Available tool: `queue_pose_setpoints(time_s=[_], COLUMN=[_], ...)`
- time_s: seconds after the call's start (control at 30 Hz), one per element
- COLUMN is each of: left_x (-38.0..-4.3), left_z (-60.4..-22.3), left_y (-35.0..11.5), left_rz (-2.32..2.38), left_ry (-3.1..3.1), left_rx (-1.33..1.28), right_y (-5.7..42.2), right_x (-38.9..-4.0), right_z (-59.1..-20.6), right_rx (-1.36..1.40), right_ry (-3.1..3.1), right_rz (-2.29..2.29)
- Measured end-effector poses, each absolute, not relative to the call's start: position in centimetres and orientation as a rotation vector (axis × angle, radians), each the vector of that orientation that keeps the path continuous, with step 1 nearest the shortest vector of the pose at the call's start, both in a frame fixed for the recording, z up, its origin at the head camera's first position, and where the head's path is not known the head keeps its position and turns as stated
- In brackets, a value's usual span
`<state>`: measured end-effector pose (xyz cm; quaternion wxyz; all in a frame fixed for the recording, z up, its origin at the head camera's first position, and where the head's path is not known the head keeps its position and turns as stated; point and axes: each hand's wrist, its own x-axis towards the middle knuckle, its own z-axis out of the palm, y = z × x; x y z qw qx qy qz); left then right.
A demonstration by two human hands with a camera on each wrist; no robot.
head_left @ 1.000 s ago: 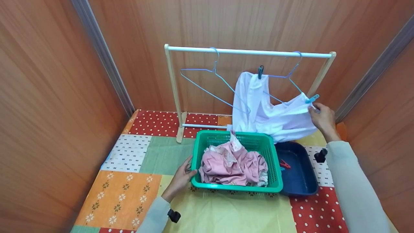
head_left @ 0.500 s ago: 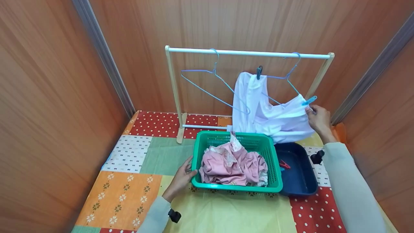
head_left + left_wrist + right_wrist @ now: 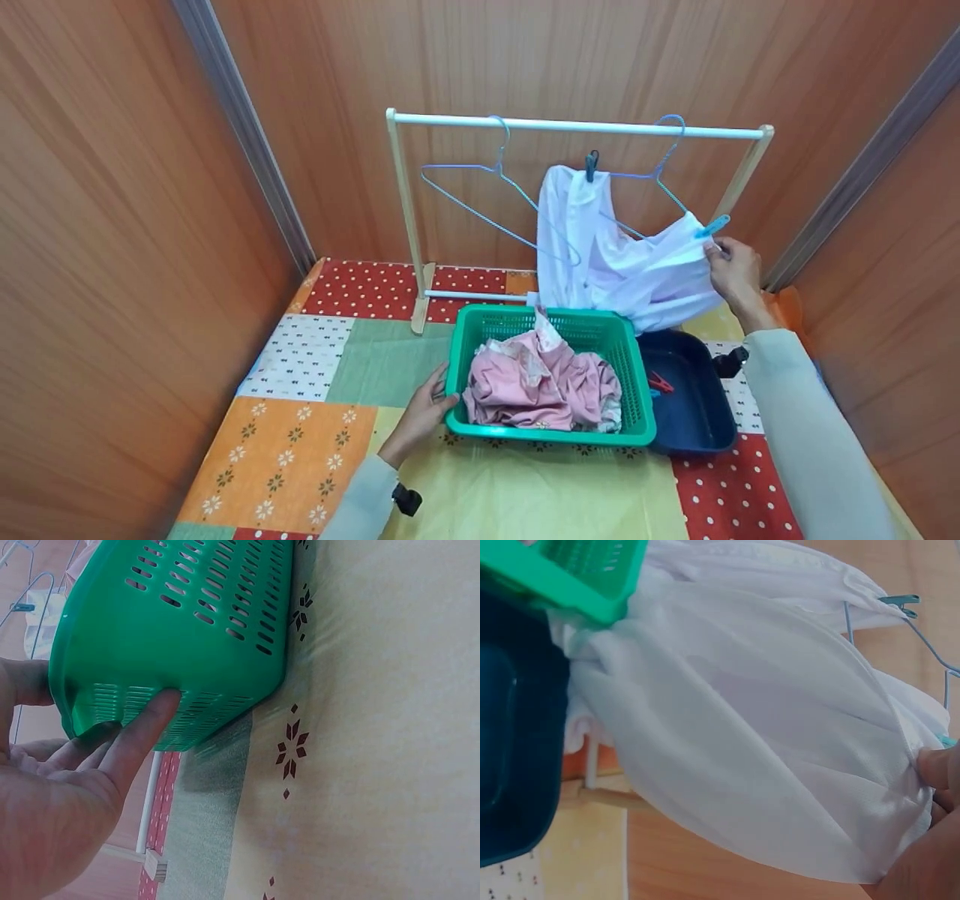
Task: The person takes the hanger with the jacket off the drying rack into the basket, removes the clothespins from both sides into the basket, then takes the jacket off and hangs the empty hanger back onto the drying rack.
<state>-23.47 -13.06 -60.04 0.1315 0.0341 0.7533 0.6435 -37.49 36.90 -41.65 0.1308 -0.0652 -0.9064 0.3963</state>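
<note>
My right hand (image 3: 735, 271) pinches the edge of a white garment (image 3: 660, 277) just below a light blue clothes peg (image 3: 712, 226). The garment hangs from a blue wire hanger (image 3: 660, 166) on the rack's rail, with a dark peg (image 3: 592, 166) at its other end. In the right wrist view the white cloth (image 3: 757, 720) is stretched between hand and basket. My left hand (image 3: 421, 412) grips the left side of a green basket (image 3: 551, 435); in the left wrist view its fingers (image 3: 146, 731) lie against the outer wall. Crumpled pink clothes (image 3: 536, 379) fill the basket.
A second wire hanger (image 3: 480, 214) hangs at the left of the drying rack (image 3: 577, 123). Right of the basket stands a dark blue tray (image 3: 694, 405) with a red peg (image 3: 660, 382) and something blue in it. Wood-look panels (image 3: 112, 262) enclose the patchwork cloth.
My right hand and the garment's right end have shifted slightly left. The hanger's hook has slid left along the rail. The left hand stays at the basket.
</note>
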Motion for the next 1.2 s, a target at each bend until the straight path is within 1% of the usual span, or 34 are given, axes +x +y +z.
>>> queue_pose_setpoints(time_s=[0.43,0.7,0.93,1.2], left_x=[-23.4,-23.4,-23.4,-23.4], left_z=[-60.0,-60.1,-60.0,-60.2], left_y=[-13.0,-13.0,-13.0,-13.0], left_rz=[1.870,1.898,1.900,1.899], left_ry=[2.186,2.162,2.197,2.194], left_rx=[0.077,0.068,0.098,0.115], right_y=[35.7,35.4,35.1,35.2], right_x=[-37.1,-36.8,-35.9,-35.0], right_z=[-40.6,-40.4,-41.5,-43.8], right_rx=[-0.187,-0.093,-0.004,-0.016], right_ry=[-2.579,-2.505,-2.474,-2.495], right_rz=[1.163,1.067,1.047,1.011])
